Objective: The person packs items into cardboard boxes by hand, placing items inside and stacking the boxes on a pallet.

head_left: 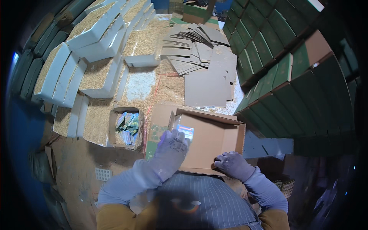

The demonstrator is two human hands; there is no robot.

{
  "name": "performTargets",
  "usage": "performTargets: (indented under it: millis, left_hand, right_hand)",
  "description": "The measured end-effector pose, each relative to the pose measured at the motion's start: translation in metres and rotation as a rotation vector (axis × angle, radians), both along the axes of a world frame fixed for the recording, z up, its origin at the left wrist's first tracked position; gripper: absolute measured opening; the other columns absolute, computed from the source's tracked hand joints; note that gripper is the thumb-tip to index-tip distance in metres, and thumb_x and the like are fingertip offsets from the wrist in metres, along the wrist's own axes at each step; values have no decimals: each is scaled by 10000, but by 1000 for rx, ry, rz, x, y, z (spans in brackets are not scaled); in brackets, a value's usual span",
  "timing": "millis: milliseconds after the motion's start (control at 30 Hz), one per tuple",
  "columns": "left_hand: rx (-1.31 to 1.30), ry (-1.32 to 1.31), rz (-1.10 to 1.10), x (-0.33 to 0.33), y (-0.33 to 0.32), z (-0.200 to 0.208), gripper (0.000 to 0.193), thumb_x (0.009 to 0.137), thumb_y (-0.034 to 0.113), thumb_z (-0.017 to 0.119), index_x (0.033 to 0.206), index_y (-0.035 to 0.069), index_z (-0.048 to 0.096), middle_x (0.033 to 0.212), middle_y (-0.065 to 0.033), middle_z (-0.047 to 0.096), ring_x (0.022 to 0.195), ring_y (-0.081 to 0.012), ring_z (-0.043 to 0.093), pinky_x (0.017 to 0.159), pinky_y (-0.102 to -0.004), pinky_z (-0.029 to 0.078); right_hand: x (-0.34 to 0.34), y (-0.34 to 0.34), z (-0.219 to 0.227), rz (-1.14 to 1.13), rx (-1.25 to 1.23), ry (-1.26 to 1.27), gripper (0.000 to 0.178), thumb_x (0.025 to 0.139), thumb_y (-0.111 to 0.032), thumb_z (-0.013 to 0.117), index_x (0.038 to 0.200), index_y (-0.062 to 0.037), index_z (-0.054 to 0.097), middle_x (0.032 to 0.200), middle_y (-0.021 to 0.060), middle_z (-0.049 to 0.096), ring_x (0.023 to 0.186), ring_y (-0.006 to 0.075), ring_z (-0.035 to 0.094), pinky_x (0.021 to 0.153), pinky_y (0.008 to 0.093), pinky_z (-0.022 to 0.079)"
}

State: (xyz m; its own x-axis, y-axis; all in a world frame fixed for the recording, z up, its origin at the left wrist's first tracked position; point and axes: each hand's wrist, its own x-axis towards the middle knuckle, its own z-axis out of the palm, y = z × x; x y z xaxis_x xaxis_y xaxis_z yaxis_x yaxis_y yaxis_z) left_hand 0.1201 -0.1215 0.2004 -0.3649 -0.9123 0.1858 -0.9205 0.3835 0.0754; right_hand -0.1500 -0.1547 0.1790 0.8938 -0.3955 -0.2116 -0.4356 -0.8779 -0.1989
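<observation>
Head view: my gloved left hand [173, 145] has its grip clamped on a small shiny packet [184, 132], held inside the open cardboard box [214, 140] in front of my chest. My gloved right hand [233, 165] has its grip closed over the box's near edge. Just left of it sits a smaller open box [113, 126] full of packets, among white trays [96, 28], flat cardboard sheets [205, 88] and stacked green cartons [268, 53].
</observation>
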Motion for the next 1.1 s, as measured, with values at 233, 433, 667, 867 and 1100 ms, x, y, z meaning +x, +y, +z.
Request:
performTargets:
  millis: [233, 433, 667, 867, 1100]
  left_hand:
    - [352, -411, -79, -26, -25, -38, 169, 803, 162, 571, 911, 86, 675, 867, -107, 657, 827, -265, 652, 636, -392, 496]
    - [492, -232, -211, -8, -18, -36, 284, 819, 299, 660, 950, 47, 675, 907, -134, 674, 807, -279, 667, 722, -388, 531]
    - [575, 1288, 418, 86, -20, -68, 497, 937, 397, 563, 1281, 42, 522, 1154, -137, 602, 1046, -252, 597, 935, -382, 450]
    - [522, 840, 184, 29, -5, -119, 803, 831, 483, 660, 1351, -62, 380, 1199, -324, 545, 1131, -399, 543, 923, -409, 450]
    - [662, 967, 469, 33, -7, -105, 826, 810, 540, 664, 1214, -150, 457, 1105, -337, 590, 1064, -419, 584, 873, -417, 463]
  right_hand:
    - [-3, -11, 1, -89, 108, 4, 131, 857, -254, 567, 912, -149, 624, 910, 41, 645, 869, 217, 650, 764, 372, 499]
    - [-24, -21, 23, -403, -197, -581, 206, 841, -180, 634, 1045, -151, 640, 902, 51, 623, 858, 202, 621, 815, 334, 493]
    - [-77, -22, -87, -1342, 1667, -1173, 426, 923, -227, 620, 1302, -111, 463, 996, -37, 574, 822, 73, 556, 744, 270, 499]
    - [-17, -29, -128, -1299, 1504, -965, 709, 858, -289, 700, 1390, -25, 314, 1133, 86, 563, 963, 177, 578, 823, 307, 518]
    - [1, -4, -61, -1118, 946, -883, 915, 851, -351, 666, 1500, -17, 114, 1461, 193, 323, 1324, 271, 347, 1111, 358, 264]
